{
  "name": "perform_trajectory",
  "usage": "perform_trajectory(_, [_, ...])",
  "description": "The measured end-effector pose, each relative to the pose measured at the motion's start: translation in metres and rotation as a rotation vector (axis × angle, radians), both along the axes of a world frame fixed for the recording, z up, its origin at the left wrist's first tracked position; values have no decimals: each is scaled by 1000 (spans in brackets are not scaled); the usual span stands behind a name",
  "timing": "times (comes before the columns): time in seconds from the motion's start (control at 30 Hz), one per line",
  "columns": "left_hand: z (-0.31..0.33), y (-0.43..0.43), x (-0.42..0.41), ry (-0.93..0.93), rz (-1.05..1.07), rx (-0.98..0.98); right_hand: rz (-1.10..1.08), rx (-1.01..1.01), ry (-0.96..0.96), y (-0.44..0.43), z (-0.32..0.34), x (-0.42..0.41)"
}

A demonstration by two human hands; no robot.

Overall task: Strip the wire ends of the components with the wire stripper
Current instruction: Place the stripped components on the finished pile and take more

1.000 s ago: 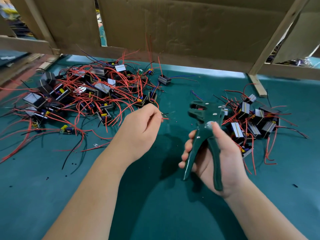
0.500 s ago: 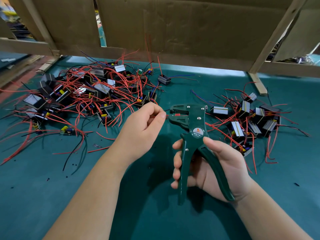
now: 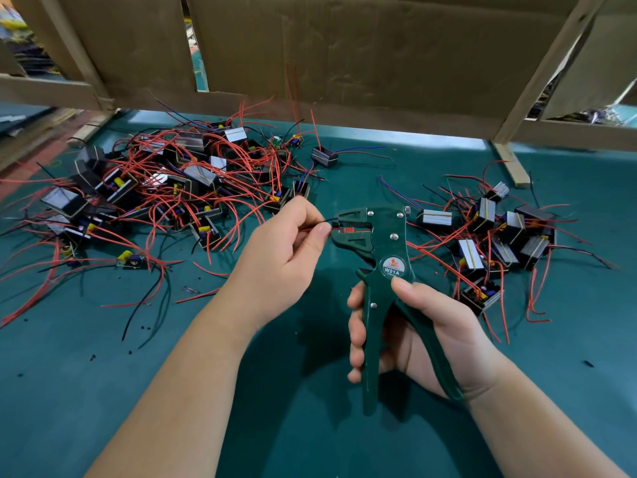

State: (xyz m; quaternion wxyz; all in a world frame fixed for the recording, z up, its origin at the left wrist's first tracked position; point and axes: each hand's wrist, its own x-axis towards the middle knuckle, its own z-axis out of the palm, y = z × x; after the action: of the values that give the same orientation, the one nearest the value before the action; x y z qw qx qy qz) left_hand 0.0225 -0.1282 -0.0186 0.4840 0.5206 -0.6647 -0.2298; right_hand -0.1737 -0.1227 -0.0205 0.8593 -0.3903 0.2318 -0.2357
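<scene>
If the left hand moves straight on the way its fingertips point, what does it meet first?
Probably the head of the wire stripper, right past the wire ends that the left hand pinches; depth is unclear.

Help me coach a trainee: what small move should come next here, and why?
Probably squeeze the handles of the wire stripper with the right hand. The left hand pinches the wire ends at the tool's head, and the handles stand spread apart, so the strip seems not yet made.

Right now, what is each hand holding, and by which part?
The right hand grips the wire stripper by its handles; the left hand pinches wires near their ends.
</scene>
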Motion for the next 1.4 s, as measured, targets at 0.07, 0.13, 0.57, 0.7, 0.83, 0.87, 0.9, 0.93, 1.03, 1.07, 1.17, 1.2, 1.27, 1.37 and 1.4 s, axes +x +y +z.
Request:
perform_trajectory(0.07, [1, 1, 0, 4, -1, -3, -4, -2, 3, 0, 0, 0])
perform_trajectory(0.13, [1, 0, 0, -2, 3, -2, -13, 2, 9, 0, 0, 1])
perform_trajectory(0.57, [-12, -2, -6, -226, 151, 22, -433, 73, 298, 11, -5, 23])
perform_trajectory(0.7, [-13, -4, -3, -211, 157, 47, -387, 112, 230, 6, -2, 22])
perform_trajectory(0.83, [-14, -5, 5, -220, 205, 57, -509, 112, 44, -2, -3, 24])
perform_trajectory(0.87, [-14, -5, 5, -207, 207, 60, -537, 108, -2, -3, -3, 23])
perform_trajectory(0.9, [-14, -6, 5, -197, 204, 61, -557, 98, -39, -4, -3, 21])
perform_trajectory(0.93, [-13, -5, 3, -187, 201, 62, -570, 89, -69, -5, -4, 19])
perform_trajectory(1.03, [-11, -4, -1, -158, 192, 66, -556, 72, -148, -6, -5, 14])
perform_trajectory(1.07, [-11, -4, -2, -146, 190, 68, -535, 59, -169, -6, -4, 13])
perform_trajectory(1.17, [-9, -4, -6, -89, 173, 90, -449, 25, -201, -6, -3, 12])
perform_trajectory(1.2, [-9, -4, -8, -80, 161, 99, -416, 18, -209, -6, -3, 12])
perform_trajectory(1.27, [-10, -3, -13, -86, 129, 119, -356, -5, -214, -5, -3, 13])
perform_trajectory(1.37, [-11, -2, -16, -119, 89, 159, -357, -32, -173, -3, -2, 17])
perform_trajectory(1.4, [-11, -1, -17, -131, 84, 175, -378, -24, -165, -3, -1, 17])
